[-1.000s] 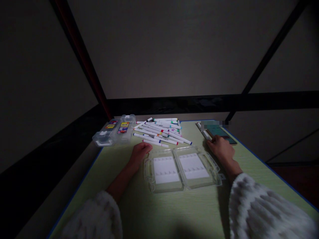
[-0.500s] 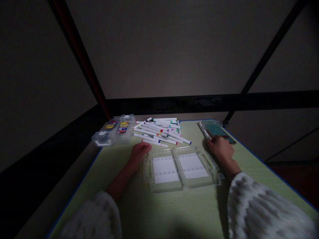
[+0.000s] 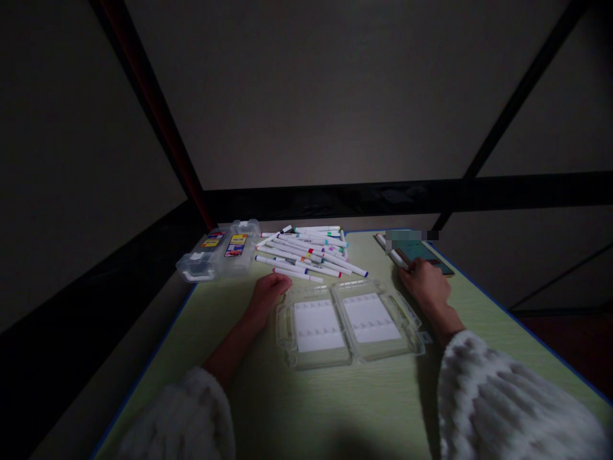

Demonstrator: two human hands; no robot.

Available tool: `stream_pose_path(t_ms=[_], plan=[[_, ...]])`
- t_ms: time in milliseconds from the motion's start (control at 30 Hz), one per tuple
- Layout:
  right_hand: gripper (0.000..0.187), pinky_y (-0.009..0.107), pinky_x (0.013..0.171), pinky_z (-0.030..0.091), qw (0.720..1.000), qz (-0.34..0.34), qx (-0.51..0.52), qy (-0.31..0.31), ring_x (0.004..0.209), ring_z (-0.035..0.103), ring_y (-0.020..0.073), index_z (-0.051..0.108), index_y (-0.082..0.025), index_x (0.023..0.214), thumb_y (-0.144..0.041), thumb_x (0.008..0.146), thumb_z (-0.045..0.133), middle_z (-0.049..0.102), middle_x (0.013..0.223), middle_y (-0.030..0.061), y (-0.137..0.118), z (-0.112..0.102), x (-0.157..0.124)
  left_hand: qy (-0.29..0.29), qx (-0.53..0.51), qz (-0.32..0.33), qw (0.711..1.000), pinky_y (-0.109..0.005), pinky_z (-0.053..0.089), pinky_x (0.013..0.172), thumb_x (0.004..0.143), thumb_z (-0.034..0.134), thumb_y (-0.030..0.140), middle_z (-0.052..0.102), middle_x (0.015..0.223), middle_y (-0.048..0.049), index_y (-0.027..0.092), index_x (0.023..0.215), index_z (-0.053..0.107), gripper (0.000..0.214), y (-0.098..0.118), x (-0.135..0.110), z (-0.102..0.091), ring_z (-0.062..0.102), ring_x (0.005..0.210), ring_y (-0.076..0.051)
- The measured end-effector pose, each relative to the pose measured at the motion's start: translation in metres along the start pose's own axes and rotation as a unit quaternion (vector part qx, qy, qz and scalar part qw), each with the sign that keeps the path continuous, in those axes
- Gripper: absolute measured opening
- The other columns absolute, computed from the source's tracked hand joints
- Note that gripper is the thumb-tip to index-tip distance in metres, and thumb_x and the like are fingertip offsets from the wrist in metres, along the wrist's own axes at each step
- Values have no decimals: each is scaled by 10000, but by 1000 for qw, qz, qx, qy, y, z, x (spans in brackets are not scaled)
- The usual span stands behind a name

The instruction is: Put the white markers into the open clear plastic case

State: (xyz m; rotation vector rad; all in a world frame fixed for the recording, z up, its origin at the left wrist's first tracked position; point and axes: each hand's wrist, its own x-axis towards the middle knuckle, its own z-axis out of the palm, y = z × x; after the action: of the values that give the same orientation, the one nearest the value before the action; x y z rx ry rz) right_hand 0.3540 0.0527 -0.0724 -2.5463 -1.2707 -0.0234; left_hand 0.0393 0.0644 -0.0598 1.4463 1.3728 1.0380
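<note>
At the far right, my right hand [image 3: 425, 281] is closed around the near end of a white marker [image 3: 390, 250]. The marker lies slanted along the left side of a dark flat device with a lit, partly blurred screen [image 3: 419, 248]. My left hand [image 3: 269, 295] rests with its fingers curled together by the near edge of the marker pile, close to a pink-capped marker [image 3: 306, 277]; what its fingertips hold, if anything, is hidden. Between both hands an open clear plastic case [image 3: 352, 352] lies flat, with a white ridged insert [image 3: 320, 326] in each half.
A heap of white markers [image 3: 311, 246] with coloured caps spreads behind the open case. At the back left stand clear plastic cases [image 3: 204, 259] with colourful labels. The pale green table [image 3: 306, 409] has a blue edge, and a wall rises behind it.
My right hand has shifted the marker slightly to the left, away from the device's screen. My left hand and the open case stay practically where they were.
</note>
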Motion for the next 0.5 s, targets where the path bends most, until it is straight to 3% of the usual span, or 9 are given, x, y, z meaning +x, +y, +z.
stream_pose_path(t_ms=[500], plan=[[356, 325, 580, 434, 1000, -3, 5, 18, 780, 607, 292, 617, -130, 907, -402, 731, 470, 630, 827, 176, 6, 4, 3, 1, -3, 1, 1000, -231, 373, 590, 584, 540, 321, 574, 604, 2, 126, 614, 585, 202, -3, 2, 0, 506, 601, -112]])
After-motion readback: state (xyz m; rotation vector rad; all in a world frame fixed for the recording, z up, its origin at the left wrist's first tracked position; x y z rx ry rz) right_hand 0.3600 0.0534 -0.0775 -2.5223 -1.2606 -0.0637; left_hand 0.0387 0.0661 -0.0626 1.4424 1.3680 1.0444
